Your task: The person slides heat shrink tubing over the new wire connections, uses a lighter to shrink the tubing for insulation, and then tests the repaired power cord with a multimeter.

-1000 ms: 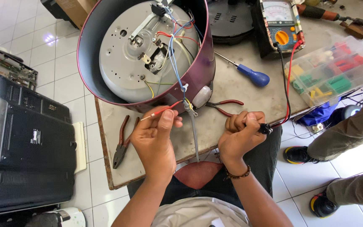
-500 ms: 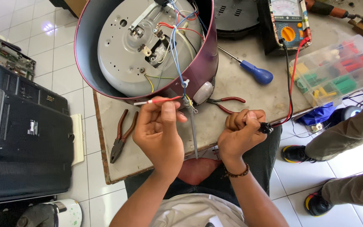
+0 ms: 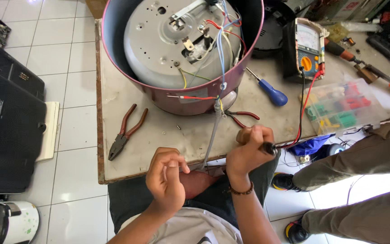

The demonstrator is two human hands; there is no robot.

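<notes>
- Nearest to us, our left hand hangs at the near bench edge, fingers curled loosely with the thumb pinched to them; whether anything tiny sits in there, we can't tell.
- Our right hand is closed around a wooden-handled tool, probably a soldering iron, tip kept off the bench.
- Pliers lie left, the blue screwdriver right, both parked in easy reach.
- Further back, the cooker body rests bottom up, so its wiring faces us; the red wire dangles free over the rim.
- The meter is propped far right, dial toward us.
- Half a second ago our left hand was up pinching that red wire; now it's let go and dropped back.
</notes>
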